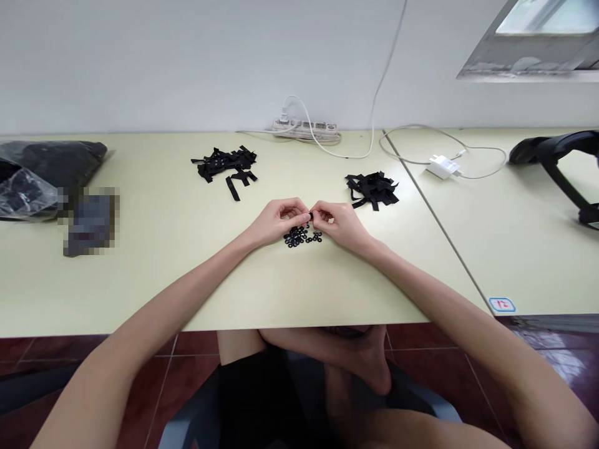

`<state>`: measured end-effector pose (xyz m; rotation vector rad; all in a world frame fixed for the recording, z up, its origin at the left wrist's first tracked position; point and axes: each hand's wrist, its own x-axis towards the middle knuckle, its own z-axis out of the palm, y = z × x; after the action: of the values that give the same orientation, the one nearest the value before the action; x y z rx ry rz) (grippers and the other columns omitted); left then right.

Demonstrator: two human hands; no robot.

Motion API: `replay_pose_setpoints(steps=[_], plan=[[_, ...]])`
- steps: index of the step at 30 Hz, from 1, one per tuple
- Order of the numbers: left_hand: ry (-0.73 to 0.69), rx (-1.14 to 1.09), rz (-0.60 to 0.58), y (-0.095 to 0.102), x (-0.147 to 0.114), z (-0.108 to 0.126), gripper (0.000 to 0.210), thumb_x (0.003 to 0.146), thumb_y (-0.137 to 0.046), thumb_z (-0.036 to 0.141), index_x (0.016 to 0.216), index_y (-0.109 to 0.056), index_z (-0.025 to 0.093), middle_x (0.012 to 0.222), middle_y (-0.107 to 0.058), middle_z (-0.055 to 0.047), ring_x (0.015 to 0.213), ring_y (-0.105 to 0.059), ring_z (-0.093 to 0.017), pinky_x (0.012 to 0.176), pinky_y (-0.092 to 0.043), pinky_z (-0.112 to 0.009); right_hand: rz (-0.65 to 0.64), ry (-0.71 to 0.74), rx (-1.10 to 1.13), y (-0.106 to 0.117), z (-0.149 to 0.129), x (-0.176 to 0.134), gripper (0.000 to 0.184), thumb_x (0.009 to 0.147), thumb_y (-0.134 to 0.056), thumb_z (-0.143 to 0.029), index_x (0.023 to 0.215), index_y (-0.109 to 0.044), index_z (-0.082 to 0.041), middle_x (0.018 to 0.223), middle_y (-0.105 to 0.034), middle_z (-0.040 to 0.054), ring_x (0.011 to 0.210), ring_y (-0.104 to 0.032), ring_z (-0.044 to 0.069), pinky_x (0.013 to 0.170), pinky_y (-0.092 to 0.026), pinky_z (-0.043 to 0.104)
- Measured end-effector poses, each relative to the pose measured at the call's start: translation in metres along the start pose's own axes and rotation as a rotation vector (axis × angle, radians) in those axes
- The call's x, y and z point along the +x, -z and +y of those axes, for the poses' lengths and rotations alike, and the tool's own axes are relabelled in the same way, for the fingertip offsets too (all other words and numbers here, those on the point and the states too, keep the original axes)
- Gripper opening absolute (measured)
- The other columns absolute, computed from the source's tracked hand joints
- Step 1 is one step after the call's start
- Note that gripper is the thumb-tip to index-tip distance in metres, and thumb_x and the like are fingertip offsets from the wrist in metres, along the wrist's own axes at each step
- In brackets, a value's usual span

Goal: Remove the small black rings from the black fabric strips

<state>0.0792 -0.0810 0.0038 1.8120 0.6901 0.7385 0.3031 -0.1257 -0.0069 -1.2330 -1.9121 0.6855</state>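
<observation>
Over the middle of the table, my left hand [279, 221] and my right hand [343, 223] meet fingertip to fingertip, both closed in a pinch. Between them shows a small black piece [311, 216], mostly hidden by the fingers; its exact kind is too small to tell. Just below, a loose scatter of small black rings [296, 237] lies on the tabletop. Beyond my right hand is a heap of short black fabric strips [373, 189]. A second heap of black strips [224, 163], some with small holes or dots, lies farther back on the left.
A power strip [306, 130] with a white cable sits against the wall. On the right are a white charger [442, 166] and a black curved stand-like object [556, 156]. At left lie a plastic bag with dark contents [51, 168] and a blurred dark item [92, 221].
</observation>
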Motion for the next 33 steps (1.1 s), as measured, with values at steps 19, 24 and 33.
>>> replay_pose_setpoints(steps=[19,24,33], plan=[[-0.006,0.031,-0.050,0.003,-0.005,0.007,0.036,0.098,-0.083,0.055,0.095,-0.078,0.019,0.086,-0.079,-0.006,0.079,-0.069,-0.017,0.075,-0.054,-0.031,-0.031,-0.075,0.172,0.000,-0.009,-0.004,0.013,0.086,-0.062,-0.026,0.076,-0.067,-0.021,0.068,-0.074,0.0012,0.063,-0.059,0.014,0.065,-0.043,0.029],[-0.010,0.028,-0.062,0.005,-0.005,0.005,0.038,0.099,-0.083,0.057,0.098,-0.079,0.019,0.087,-0.079,-0.007,0.080,-0.071,-0.018,0.076,-0.055,-0.031,-0.017,-0.108,0.289,-0.002,-0.007,-0.002,0.012,0.085,-0.063,-0.028,0.075,-0.065,-0.021,0.067,-0.070,0.0004,0.065,-0.058,0.014,0.065,-0.044,0.029],[-0.018,-0.074,0.066,-0.001,-0.002,0.001,0.030,0.098,-0.083,0.048,0.100,-0.072,0.020,0.082,-0.072,-0.003,0.070,-0.063,-0.014,0.071,-0.053,-0.030,0.059,-0.081,0.253,0.011,-0.001,0.002,0.033,0.106,-0.055,-0.027,0.074,-0.057,-0.023,0.071,-0.066,0.0015,0.065,-0.053,0.013,0.067,-0.044,0.031]])
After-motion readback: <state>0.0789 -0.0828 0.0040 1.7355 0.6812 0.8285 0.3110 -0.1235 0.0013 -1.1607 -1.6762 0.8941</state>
